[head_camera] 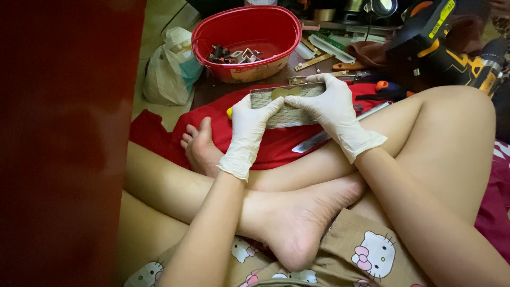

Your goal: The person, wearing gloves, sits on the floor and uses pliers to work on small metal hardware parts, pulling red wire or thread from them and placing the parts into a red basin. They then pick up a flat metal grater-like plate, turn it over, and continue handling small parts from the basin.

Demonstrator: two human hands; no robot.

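Note:
Both my hands wear white gloves and grip a flat rectangular piece of grey metal mesh (pixel 289 114) with a metal frame edge. My left hand (pixel 249 125) holds its left end, thumb on top. At the right end, my right hand (pixel 332 109) holds it with fingers curled over the upper edge. The mesh hovers over a red cloth (pixel 276 146) in front of my crossed bare legs.
A red plastic tub (pixel 245 40) with several small metal pieces stands behind the mesh. A white plastic bag (pixel 171 66) lies to its left. A yellow-and-black power drill (pixel 451 50), metal strips and hand tools lie at the back right. A dark red surface (pixel 64 143) fills the left.

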